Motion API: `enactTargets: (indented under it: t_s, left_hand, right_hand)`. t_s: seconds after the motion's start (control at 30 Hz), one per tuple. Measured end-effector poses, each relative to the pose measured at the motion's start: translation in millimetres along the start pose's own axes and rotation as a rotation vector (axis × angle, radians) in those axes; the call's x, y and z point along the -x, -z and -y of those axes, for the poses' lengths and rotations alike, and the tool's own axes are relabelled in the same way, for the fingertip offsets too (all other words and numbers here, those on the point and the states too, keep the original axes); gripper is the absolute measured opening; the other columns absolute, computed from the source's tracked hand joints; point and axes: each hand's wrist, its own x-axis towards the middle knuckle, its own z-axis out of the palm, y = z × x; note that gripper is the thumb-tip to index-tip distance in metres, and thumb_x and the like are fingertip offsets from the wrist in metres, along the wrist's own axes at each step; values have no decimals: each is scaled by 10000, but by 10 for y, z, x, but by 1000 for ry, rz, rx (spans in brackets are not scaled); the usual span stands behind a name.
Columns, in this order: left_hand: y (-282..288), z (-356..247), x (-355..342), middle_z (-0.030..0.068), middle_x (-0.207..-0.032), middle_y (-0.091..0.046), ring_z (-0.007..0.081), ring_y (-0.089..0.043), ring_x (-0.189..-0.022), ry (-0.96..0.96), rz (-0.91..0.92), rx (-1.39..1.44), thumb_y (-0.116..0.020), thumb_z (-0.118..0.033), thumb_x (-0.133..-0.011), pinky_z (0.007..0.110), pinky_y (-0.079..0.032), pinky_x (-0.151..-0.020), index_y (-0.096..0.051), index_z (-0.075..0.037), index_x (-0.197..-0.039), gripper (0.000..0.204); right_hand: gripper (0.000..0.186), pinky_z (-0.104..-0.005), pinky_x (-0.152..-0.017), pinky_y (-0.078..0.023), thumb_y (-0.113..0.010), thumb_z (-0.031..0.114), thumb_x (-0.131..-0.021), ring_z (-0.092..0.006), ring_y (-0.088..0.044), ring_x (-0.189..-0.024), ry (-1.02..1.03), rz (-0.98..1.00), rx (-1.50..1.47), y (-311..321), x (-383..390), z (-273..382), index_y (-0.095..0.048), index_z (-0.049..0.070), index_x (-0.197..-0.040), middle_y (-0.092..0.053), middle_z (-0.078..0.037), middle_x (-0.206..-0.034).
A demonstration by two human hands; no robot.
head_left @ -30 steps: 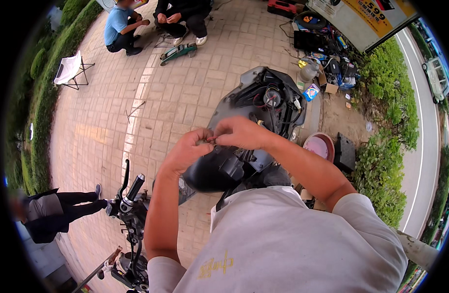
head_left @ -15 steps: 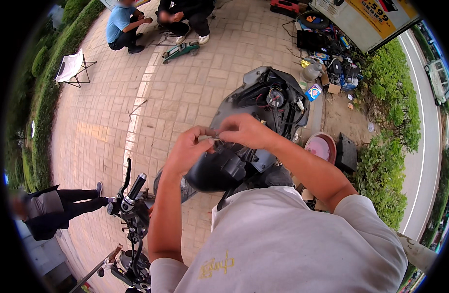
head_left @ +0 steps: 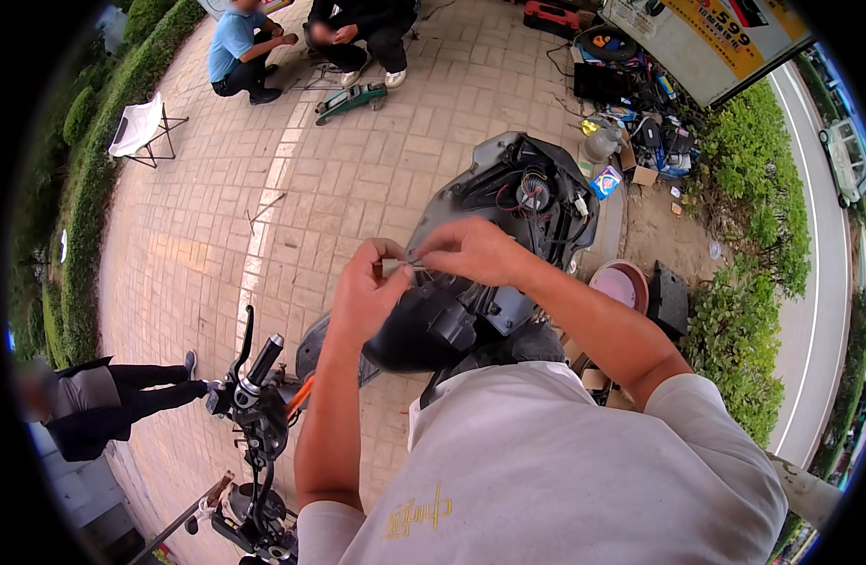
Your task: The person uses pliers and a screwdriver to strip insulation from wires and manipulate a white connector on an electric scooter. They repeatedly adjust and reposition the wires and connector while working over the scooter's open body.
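Observation:
My left hand [head_left: 363, 297] and my right hand [head_left: 478, 252] meet over a partly dismantled scooter [head_left: 409, 334], each closed in a pinch. Between their fingertips is a thin wire-like piece [head_left: 418, 265]; its exact kind is too small to tell. The scooter's black bodywork lies under my hands. Just beyond my right hand, its opened grey front section [head_left: 532, 193] shows loose coloured wires and a white connector [head_left: 581, 204]. My forearms hide part of the machine.
A second vehicle's handlebar [head_left: 261, 363] stands close by my left forearm. To the right are a pinkish basin [head_left: 621, 282], a dark box [head_left: 670, 299] and a pile of tools and parts [head_left: 654, 132]. Two people crouch by a green floor jack [head_left: 353, 101]; another person [head_left: 94, 405] stands left.
My hands stay pinched together, with the left fingers slightly shifted and the left forearm a little to the right. A strip of orange now shows beside that forearm.

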Motion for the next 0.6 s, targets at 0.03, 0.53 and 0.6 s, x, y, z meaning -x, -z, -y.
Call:
enactTargets:
  t_s: [0.03,0.53,0.6]
  left_hand:
    - [5,29,3,51,-879,-579,90,-576,-758,-11,-7,-14,-636,-8,-839,248,-509,-661,-549,26,-996,183]
    - [-106,-161,53,49,-854,-580,83,-558,-829,-234,-61,-377,-618,53,-788,243,-477,-736,-570,0,-941,169]
    - [-92,-91,35,44,-884,-579,85,-558,-842,-214,-56,-280,-614,58,-798,245,-482,-755,-564,1,-963,181]
  right_hand:
    - [224,-261,-763,-497,-673,147,-839,-106,-621,-834,16,0,17,12,2,6,-712,3,-1006,-696,-64,-880]
    - [235,-303,-738,-503,-652,173,-821,-145,-630,-776,95,-84,242,-13,53,30,-704,-15,-952,-696,-116,-835]
    - [228,-299,-742,-503,-645,161,-831,-146,-634,-787,93,-41,232,11,60,75,-696,-20,-960,-694,-102,-853]
